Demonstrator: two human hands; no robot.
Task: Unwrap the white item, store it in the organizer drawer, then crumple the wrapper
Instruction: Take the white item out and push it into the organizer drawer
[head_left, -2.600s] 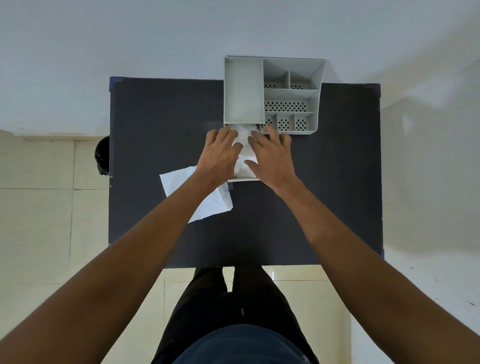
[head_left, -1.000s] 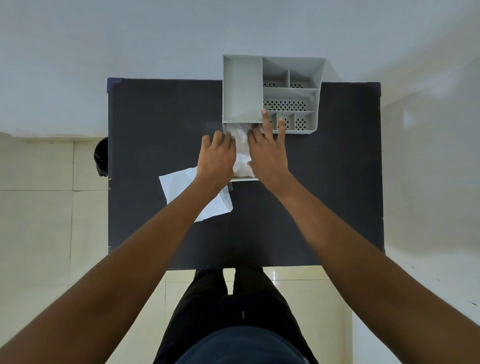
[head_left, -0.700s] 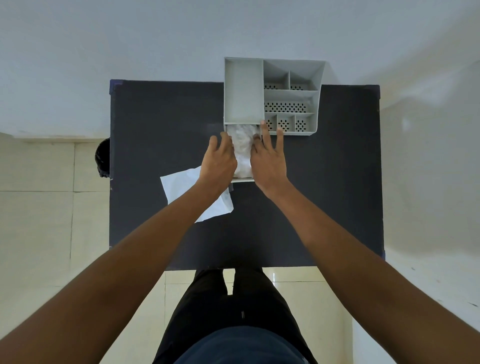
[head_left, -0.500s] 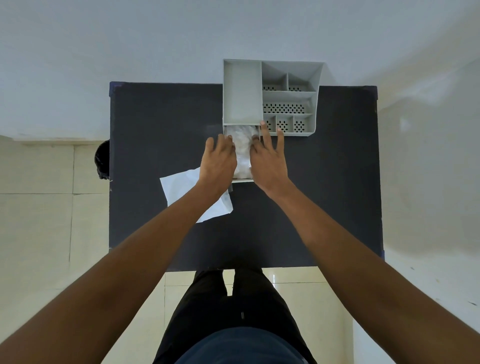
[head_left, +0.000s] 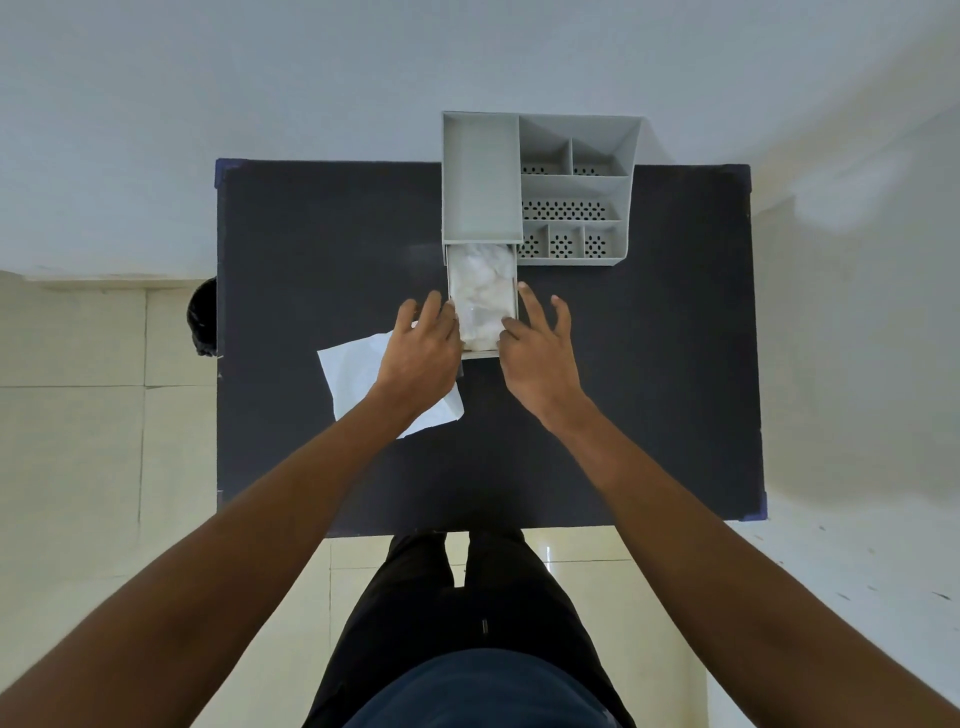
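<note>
The crumpled white item (head_left: 482, 296) lies inside the pulled-out drawer (head_left: 483, 355) of the grey plastic organizer (head_left: 480, 176). Left hand (head_left: 423, 353) and right hand (head_left: 537, 353) flank it, fingers loosely spread, holding nothing. Push the drawer front squarely, then take the flat white wrapper (head_left: 358, 374)

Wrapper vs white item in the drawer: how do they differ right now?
The wrapper lies flat as a smooth sheet; the white item is bunched and wrinkled. The wrapper sits on the bare table, partly under the left hand; the white item sits inside the pulled-out drawer, between the left hand and the right hand. The wrapper is not yet crumpled; the item is already stored. Both are white.
</note>
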